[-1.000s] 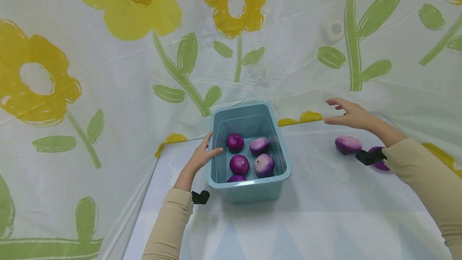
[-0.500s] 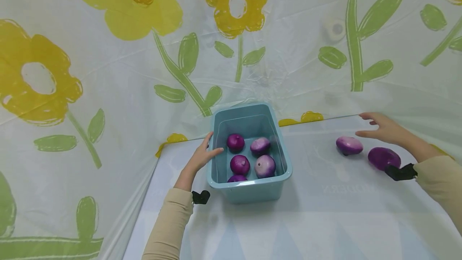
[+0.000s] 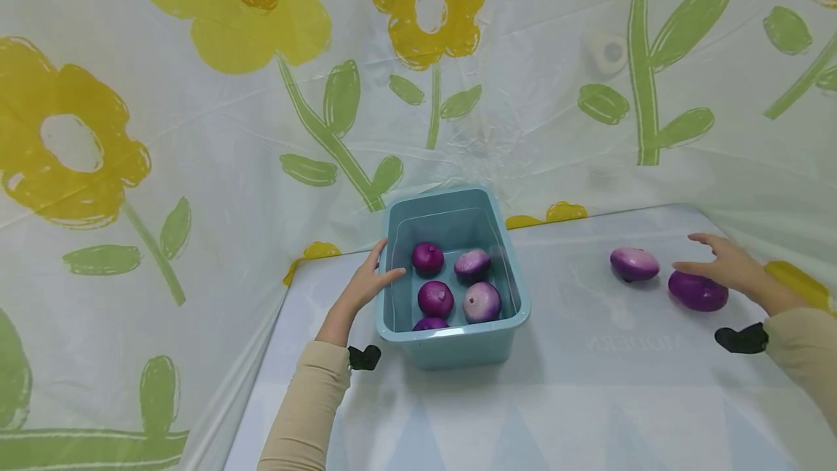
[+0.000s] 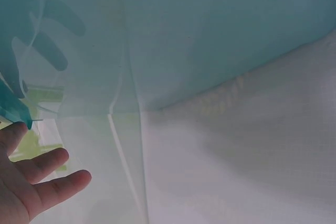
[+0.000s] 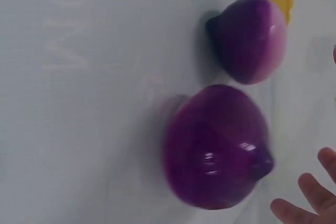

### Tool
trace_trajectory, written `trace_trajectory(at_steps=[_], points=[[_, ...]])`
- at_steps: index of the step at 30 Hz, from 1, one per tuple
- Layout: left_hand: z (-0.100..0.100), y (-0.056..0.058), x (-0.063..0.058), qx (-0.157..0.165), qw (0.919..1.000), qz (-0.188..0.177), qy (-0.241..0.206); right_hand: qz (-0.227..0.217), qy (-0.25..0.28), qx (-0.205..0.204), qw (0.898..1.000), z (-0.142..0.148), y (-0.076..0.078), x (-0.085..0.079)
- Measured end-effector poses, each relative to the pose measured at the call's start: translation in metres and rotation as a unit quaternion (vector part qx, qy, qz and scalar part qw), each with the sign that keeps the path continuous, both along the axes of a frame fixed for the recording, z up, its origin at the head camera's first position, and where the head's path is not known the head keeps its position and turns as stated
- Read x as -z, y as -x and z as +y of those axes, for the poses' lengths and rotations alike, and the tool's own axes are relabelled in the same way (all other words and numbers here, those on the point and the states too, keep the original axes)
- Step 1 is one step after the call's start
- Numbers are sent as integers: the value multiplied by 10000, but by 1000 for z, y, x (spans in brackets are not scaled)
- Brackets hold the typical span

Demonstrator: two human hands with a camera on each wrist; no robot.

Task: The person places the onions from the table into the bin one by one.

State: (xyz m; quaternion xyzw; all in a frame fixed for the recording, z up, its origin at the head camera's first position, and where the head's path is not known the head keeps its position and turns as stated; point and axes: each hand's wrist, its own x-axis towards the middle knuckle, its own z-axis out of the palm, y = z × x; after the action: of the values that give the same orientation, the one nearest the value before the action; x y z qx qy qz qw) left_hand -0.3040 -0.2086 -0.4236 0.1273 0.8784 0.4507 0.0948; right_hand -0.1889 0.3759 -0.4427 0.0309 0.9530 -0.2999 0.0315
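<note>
A blue plastic bin (image 3: 464,351) stands on the table, with several purple onions (image 3: 435,299) inside. At its left side is my left hand (image 3: 362,288), thumb over the rim and the other fingers spread along the outside. The left wrist view shows those fingers (image 4: 55,190) straight beside the bin wall (image 4: 210,30). To the right, my right hand (image 3: 729,267) hovers over a dark purple onion (image 3: 698,293), fingers parted and holding nothing. In the right wrist view, fingertips (image 5: 283,208) show near that onion (image 5: 215,148). A paler two-tone onion (image 3: 634,264) lies just left of it.
The white table (image 3: 575,413) carries faint blue triangles and pale lettering. Behind it hangs a white curtain (image 3: 523,93) printed with yellow flowers, its lower edge meeting the table's back. A black band piece (image 3: 742,339) sits at my right wrist.
My right hand has moved right and down, past the paler onion to above the dark purple one, which it uncovered on the way. My left hand and the bin have stayed put.
</note>
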Motion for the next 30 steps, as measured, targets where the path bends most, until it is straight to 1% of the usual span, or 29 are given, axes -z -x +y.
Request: trace_trajectory(at_steps=[3, 6, 10, 13, 15, 19, 23, 30], points=[[0, 0, 1, -9, 10000, -7, 12, 56, 135, 138, 9998, 5, -3, 14], [0, 0, 1, -18, 10000, -3, 33, 254, 173, 235, 9993, 8, -5, 28], [0, 0, 1, -19, 10000, -6, 29, 524, 31, 381, 9979, 9, -7, 44], [0, 0, 0, -3, 10000, -12, 14, 507, -77, 468, 9976, 10, -8, 53], [1, -1, 0, -1, 10000, -18, 3, 366, -30, 494, 9981, 11, -10, 58], [2, -1, -1, -30, 10000, -33, -7, 278, 196, 644, 9973, 9, -12, 65], [2, -1, -1, -52, 10000, -21, -1, 312, 474, 824, 9950, 7, -13, 69], [1, -1, -2, -56, 10000, -18, -4, 185, 494, 897, 9946, 4, -12, 69]])
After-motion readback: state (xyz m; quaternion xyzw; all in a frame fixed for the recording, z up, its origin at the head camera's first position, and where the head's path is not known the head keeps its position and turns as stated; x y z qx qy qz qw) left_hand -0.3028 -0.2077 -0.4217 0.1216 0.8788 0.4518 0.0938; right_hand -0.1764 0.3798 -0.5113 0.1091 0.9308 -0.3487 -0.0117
